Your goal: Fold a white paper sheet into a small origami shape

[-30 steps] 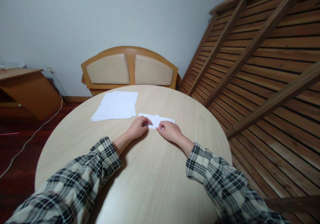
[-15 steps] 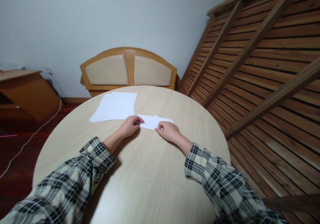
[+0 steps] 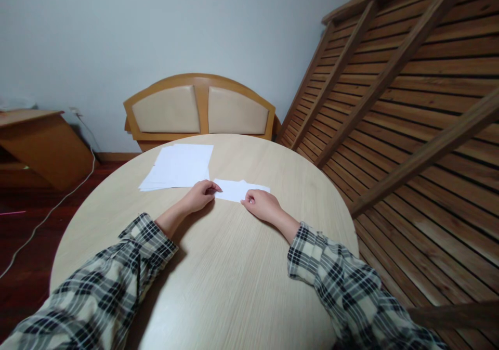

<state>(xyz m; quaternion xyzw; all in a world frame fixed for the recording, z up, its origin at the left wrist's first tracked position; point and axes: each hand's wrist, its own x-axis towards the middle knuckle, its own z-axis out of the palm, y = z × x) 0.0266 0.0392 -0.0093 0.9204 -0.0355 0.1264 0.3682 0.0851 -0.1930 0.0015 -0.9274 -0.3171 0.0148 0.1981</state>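
A small white folded paper lies on the round table between my hands, with a little peak along its far edge. My left hand is closed at the paper's left end, thumb and fingers together on it. At the near right edge, my right hand pinches the paper with curled fingers and covers part of that end. A stack of white paper sheets lies just beyond my left hand, its edges slightly uneven.
The round wooden table has a pale grain. Behind it stands a headboard with cream panels. Wooden slats lean along the right side. A desk and a white cable are at the left.
My left hand has shifted slightly left along the folded paper. My right hand and the paper stay almost where they were.
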